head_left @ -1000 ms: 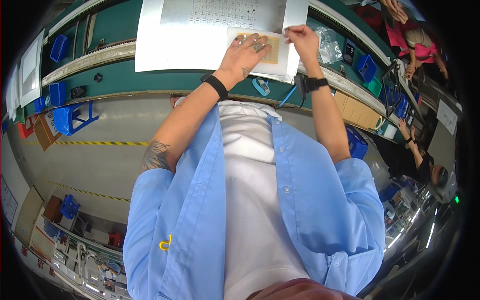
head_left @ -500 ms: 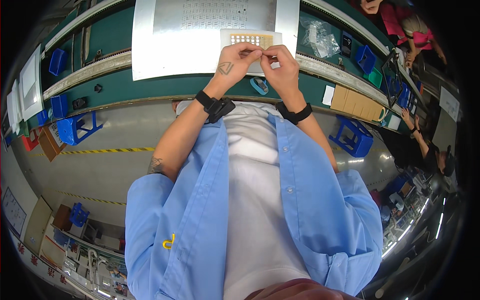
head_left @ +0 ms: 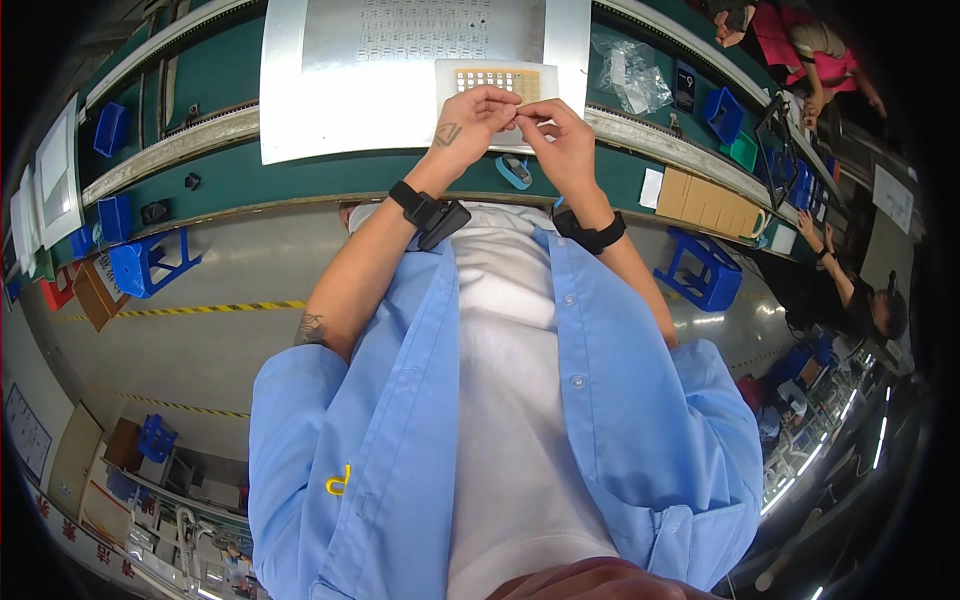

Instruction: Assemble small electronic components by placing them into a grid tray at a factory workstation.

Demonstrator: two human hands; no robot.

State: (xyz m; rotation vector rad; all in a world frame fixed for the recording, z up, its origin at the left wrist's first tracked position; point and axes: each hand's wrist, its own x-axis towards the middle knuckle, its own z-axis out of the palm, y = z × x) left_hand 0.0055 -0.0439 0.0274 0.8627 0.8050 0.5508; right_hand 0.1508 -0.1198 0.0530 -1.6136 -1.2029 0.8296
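My left hand (head_left: 473, 122) and my right hand (head_left: 561, 140) meet fingertip to fingertip over the near edge of a white sheet. Both are closed in a pinch; whatever sits between the fingers is too small to make out. Just beyond them lies a pale tray (head_left: 447, 75) holding a tan sheet with rows of small white square pieces (head_left: 484, 78), partly covered by my fingers. Under the tray is a large white board (head_left: 320, 125) with a grey metallic panel (head_left: 420, 50) carrying rows of tiny parts.
A blue-banded dark object (head_left: 514, 171) lies near the bench edge. Right of the board are a clear plastic bag (head_left: 632, 76), a blue bin (head_left: 723, 113), a green bin (head_left: 743, 150) and cardboard (head_left: 710, 203). Blue stools (head_left: 700, 268) stand below the bench. Other people work at the right.
Both hands keep their pinch together, with the fingers shifting slightly. The whole view has moved a little, so the bench items appear slightly further left.
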